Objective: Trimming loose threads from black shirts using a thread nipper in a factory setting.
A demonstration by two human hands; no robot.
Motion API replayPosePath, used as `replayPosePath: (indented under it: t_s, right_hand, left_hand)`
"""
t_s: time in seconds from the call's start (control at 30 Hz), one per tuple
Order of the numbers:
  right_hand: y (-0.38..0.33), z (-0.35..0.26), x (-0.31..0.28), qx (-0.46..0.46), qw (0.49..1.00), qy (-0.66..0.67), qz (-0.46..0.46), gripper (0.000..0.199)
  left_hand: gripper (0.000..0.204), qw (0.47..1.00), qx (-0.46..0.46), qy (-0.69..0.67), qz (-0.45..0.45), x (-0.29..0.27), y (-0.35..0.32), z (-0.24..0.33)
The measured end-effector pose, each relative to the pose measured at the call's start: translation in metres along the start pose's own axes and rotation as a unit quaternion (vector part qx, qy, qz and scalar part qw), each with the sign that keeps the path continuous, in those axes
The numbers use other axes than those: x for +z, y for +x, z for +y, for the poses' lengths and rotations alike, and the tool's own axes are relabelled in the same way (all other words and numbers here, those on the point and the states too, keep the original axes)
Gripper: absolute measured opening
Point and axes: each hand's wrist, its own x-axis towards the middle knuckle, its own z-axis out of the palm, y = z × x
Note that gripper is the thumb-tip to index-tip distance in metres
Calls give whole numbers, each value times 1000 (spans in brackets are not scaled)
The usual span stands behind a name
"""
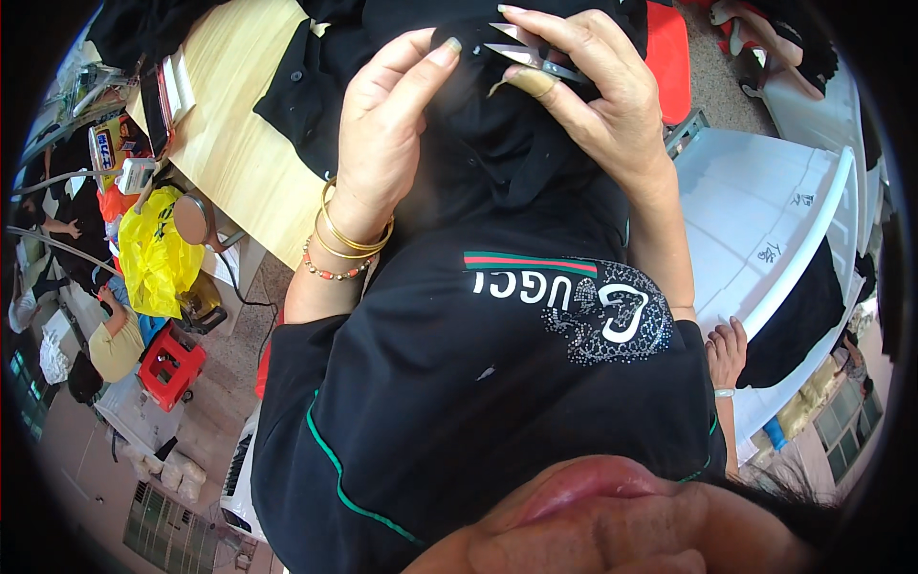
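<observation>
Small metal thread snips (524,55) are in my right hand (612,91), blades apart and pointing left over a black garment (469,115). A tan wrap covers part of my right thumb. My left hand (387,115) is just left of the blades, its thumb and index finger pinched together above the black cloth. Whatever lies between those fingertips is too small to make out. Part of the garment, with a dark button, spreads left onto a light wooden table (229,86). Gold bangles and a beaded bracelet circle my left wrist.
At left are a yellow plastic bag (158,253), a red stool (172,364) and a round brown object (196,220). A white trough-like surface (755,191) stands at right, with another person's hand (727,352) by its edge. Something red (667,62) is beyond my right hand.
</observation>
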Motion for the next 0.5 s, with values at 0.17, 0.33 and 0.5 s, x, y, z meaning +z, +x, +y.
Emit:
replayPosePath:
  t_s: [0.17, 0.33, 0.5]
  right_hand:
    - [2, 4, 2, 4, 1000, -1, -8, 32]
    - [-1, 11, -2, 14, 1000, -3, -14, 32]
    - [-5, 13, -7, 18, 1000, -1, -19, 32]
  left_hand:
    - [24, 997, 26, 70, -14, 0, 3, -4]
    - [23, 992, 39, 120, -28, -1, 3, -3]
    - [22, 988, 32, 144, -33, -2, 4, -2]
